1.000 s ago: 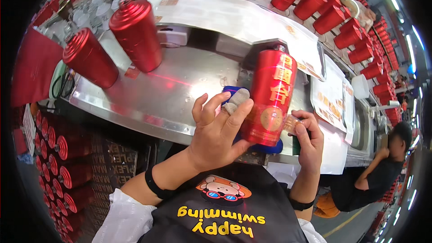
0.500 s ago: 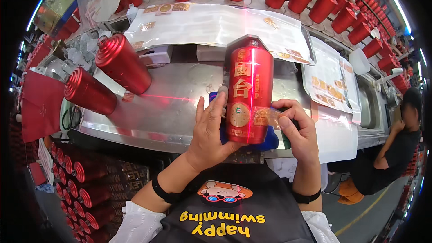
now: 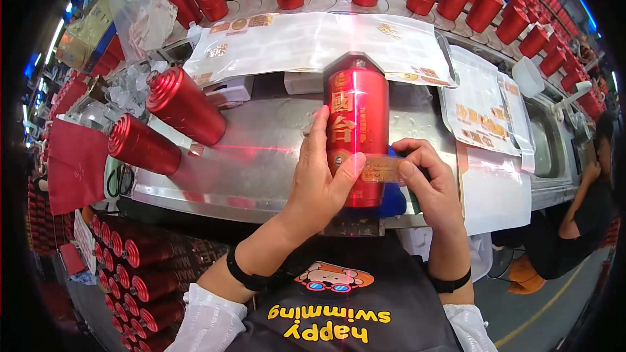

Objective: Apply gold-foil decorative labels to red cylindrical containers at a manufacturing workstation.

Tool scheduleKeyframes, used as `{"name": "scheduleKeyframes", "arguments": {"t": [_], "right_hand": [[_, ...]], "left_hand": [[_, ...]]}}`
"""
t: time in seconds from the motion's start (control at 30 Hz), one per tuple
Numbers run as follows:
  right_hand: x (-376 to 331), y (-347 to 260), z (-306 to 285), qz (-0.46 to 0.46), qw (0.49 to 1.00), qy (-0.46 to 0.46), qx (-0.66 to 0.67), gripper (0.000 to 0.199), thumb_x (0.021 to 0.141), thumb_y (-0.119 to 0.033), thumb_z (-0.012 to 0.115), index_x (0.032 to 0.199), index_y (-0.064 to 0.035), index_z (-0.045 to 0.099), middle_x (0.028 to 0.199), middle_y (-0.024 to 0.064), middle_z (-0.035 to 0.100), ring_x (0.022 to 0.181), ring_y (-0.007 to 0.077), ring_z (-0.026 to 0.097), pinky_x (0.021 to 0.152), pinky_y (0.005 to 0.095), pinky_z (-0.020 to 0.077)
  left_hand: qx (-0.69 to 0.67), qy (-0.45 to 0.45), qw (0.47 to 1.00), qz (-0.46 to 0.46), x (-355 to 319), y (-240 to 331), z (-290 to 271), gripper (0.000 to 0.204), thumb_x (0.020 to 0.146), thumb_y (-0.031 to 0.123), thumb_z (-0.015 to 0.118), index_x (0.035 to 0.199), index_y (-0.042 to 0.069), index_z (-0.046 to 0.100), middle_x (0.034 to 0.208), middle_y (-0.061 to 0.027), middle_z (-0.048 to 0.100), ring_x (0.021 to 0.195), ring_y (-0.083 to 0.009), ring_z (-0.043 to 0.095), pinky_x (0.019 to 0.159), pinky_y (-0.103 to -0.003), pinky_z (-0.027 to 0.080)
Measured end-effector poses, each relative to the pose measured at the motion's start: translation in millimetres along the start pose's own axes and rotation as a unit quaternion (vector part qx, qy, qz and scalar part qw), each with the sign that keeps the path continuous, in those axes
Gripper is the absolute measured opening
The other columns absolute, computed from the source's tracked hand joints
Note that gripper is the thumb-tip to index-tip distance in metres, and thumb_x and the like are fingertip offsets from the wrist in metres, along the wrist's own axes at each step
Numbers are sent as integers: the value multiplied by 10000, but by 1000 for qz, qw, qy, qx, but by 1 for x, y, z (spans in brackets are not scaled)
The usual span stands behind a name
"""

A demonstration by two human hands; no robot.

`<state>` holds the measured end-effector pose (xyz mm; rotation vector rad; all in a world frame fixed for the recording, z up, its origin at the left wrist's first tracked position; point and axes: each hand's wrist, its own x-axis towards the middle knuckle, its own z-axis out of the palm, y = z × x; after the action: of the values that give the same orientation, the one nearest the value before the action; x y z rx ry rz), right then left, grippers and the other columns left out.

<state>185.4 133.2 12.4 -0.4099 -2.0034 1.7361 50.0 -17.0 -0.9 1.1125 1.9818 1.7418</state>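
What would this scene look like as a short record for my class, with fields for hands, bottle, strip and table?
Left hand: against the left side of the red bottle, thumb over its front
Right hand: pinching the right end of the strip
Strip: see-through with gold print, left end by the left thumb
Bottle: red, gold lettering on front
Table: metal; two other red bottles toward its left

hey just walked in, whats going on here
A person's left hand lies along the left side of a red bottle, thumb at its front. The right hand pinches one end of a small see-through strip with gold print; its other end is over the bottle's front, by the left thumb. Whether it is stuck on, I cannot tell. Two more red bottles are on the metal table to the left.
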Motion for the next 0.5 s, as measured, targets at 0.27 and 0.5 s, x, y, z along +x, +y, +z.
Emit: {"name": "scheduleKeyframes", "arguments": {"t": [0.27, 0.5], "right_hand": [[4, 6, 2, 2, 1000, -16, -11, 176, 899, -103, 574, 748, -18, 538, 1108, 107, 522, 964, 114, 488, 834, 260, 392], [2, 10, 1, 5, 1000, -6, 16, 148, 891, -119, 615, 799, -6, 588, 1083, 112, 557, 994, 150, 527, 882, 278, 401]], "left_hand": [[68, 11, 998, -10, 1, 10, 4, 798, 847, 225, 675, 1405, -111, 214, 1358, -307, 375, 1258, -396, 408, 1055, -422, 333], [82, 2, 996, -30, 3, 6, 2, 819, 843, 227, 684, 1411, -107, 197, 1335, -305, 399, 1231, -399, 432, 1044, -432, 341]]}}
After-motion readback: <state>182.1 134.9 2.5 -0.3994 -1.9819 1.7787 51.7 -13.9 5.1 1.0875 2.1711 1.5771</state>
